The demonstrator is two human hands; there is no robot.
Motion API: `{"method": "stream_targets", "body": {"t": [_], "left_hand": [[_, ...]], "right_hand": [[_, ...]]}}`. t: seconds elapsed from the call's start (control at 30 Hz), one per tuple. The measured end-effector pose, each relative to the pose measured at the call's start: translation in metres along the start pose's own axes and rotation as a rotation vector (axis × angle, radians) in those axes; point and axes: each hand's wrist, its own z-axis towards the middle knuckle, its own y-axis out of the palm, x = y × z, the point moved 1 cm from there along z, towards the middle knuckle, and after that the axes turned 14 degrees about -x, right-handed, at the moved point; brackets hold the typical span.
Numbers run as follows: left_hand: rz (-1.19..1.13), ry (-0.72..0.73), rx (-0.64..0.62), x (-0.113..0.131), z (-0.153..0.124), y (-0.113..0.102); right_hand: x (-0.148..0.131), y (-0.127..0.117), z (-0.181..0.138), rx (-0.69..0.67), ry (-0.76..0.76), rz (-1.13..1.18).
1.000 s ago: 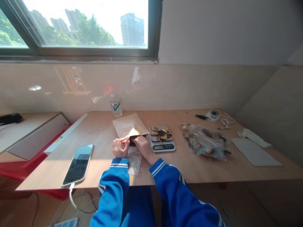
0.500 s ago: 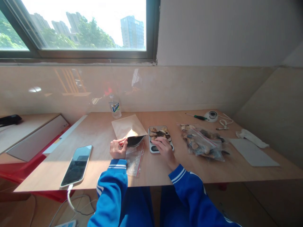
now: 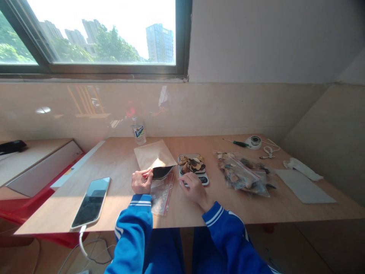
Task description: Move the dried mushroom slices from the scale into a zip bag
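Left hand (image 3: 142,182) pinched the near-left corner of the kraft pouch (image 3: 154,156), thumb and forefinger closed on the rim of its mouth, which gaped open with a dark interior showing. Pouch lay flat on the wooden table (image 3: 119,160), mouth facing the person, closed end toward the window.

Right hand (image 3: 194,187) rested on the table at the near-left corner of the small kitchen scale (image 3: 193,169), fingers loosely curled, fingertips at or touching the scale's front edge. Couldn't tell if it gripped anything; nothing visible in it. Scale sat just right of the pouch, with a heap of dried slices (image 3: 192,163) on its platform.

Clear zip bag (image 3: 161,192) with a red seal strip lay between the two hands, partly under the pouch mouth and reaching toward the table's near edge.

Further out: larger clear bag of dried pieces (image 3: 243,173) right of the scale, well apart from the hands. Phone (image 3: 91,201) face up near the left front edge, cable (image 3: 85,249) hanging off. Plastic bottle (image 3: 138,130) stood upright against the back wall behind the pouch. Far right corner: green-handled screwdriver (image 3: 236,143), a small round white device (image 3: 254,141), white cord (image 3: 269,151). Grey sheet (image 3: 305,186) and crumpled white cloth (image 3: 302,168) at the right end. Both sleeves blue with white cuff stripes.
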Motion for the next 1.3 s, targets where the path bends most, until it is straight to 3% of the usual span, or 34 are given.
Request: {"method": "stream_targets", "body": {"t": [0.1, 0.17, 0.23, 0.3, 0.37, 0.43, 0.53, 0.63, 0.7, 0.83, 0.9, 1.1, 1.3], "left_hand": [[0.033, -0.017, -0.003, 0.0, 0.002, -0.001], [0.096, -0.108, 0.035, -0.003, 0.004, -0.002], [0.157, -0.259, 0.051, -0.008, 0.006, 0.0], [0.176, -0.402, -0.009, -0.013, 0.009, 0.004], [0.165, -0.451, -0.078, -0.016, 0.011, 0.007], [0.157, -0.395, -0.043, -0.014, 0.011, 0.008], [0.124, -0.177, 0.039, -0.001, 0.008, -0.001], [0.043, -0.009, -0.042, 0.014, 0.0, -0.013], [0.031, 0.034, -0.2, 0.023, -0.007, -0.019], [0.117, 0.035, -0.744, 0.035, -0.027, -0.018], [0.189, -0.001, -0.877, 0.038, -0.037, -0.015], [0.371, 0.04, -0.849, 0.044, -0.049, -0.008], [0.114, 0.035, -0.835, 0.06, -0.057, -0.008]], "right_hand": [[-0.012, 0.005, -0.001, -0.092, -0.14, 0.005], [-0.018, 0.006, -0.002, -0.112, -0.193, 0.008], [-0.023, 0.004, -0.005, -0.109, -0.191, 0.031], [-0.028, 0.002, -0.011, -0.103, -0.144, 0.066], [-0.033, -0.001, -0.02, -0.117, -0.08, 0.109], [-0.038, -0.002, -0.029, -0.161, -0.026, 0.153], [-0.042, -0.001, -0.038, -0.197, 0.047, 0.193], [-0.039, 0.001, -0.04, -0.154, 0.125, 0.212], [-0.036, 0.003, -0.04, -0.138, 0.165, 0.229], [-0.033, 0.003, -0.038, -0.164, 0.186, 0.262], [-0.033, 0.002, -0.037, -0.179, 0.189, 0.274], [-0.034, 0.003, -0.037, -0.194, 0.208, 0.259], [-0.033, 0.004, -0.038, -0.157, 0.22, 0.235]]}}
